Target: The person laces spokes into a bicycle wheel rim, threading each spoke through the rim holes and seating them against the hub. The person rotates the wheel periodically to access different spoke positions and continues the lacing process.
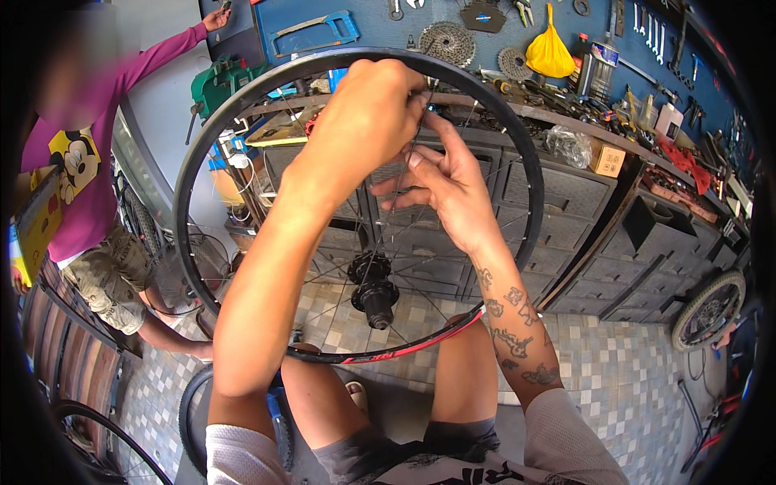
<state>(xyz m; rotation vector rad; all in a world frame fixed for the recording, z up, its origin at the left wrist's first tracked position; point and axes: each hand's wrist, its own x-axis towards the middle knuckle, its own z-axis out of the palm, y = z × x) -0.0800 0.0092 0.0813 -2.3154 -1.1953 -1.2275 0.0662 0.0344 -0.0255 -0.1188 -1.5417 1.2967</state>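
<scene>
We see a big round bike wheel [194, 174] standing upright on our knees. Its rim is black, smooth and hard, with a red stripe along the bottom. Thin shiny metal spokes [368, 242] run from the rim to the hub [373, 293], a fat, dark metal lump in the middle.

Our left hand [364, 121] is curled up tight near the top of the wheel, fingers pressed together around something small where the spokes meet the rim. We cannot tell what it pinches. Our right hand [444, 190] is just beside it, and its fingers are closed on a thin spoke. The right arm has dark drawings on it.

Behind the wheel a long table [566, 121] is full of tools, with grey drawers below. A blue wall holds a yellow bag [550, 52] and toothed metal gears [446, 42]. The floor [622, 372] has small square tiles. A person in a pink shirt [81, 186] stands at the left.
</scene>
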